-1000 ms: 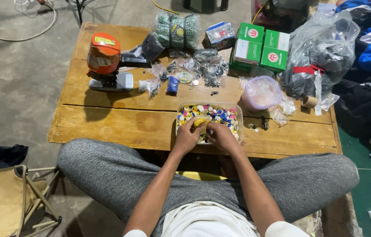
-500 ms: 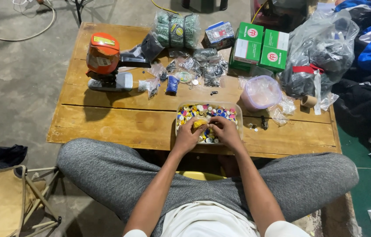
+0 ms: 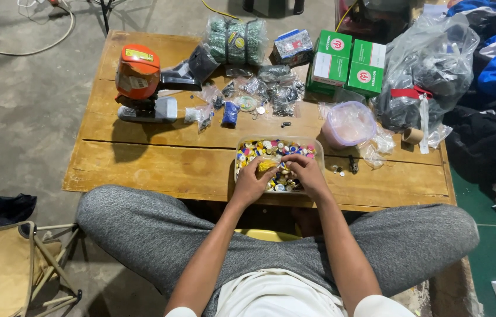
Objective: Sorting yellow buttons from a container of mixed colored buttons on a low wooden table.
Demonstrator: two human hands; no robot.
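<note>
Wooden tabletop (image 3: 160, 167) carries our clear tray (image 3: 318, 145) of coloured caps (image 3: 268, 147); our left hand (image 3: 252, 183) pinches a yellow piece (image 3: 267, 166), our right hand (image 3: 306, 174) curls, its grip hidden.

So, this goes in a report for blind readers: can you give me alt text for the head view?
Both hands, left hand and right hand, reach into a clear tub of small colourful pieces on a low wooden table, fingering something yellow. Behind it lie an orange tool, green boxes and plastic bags.
</note>
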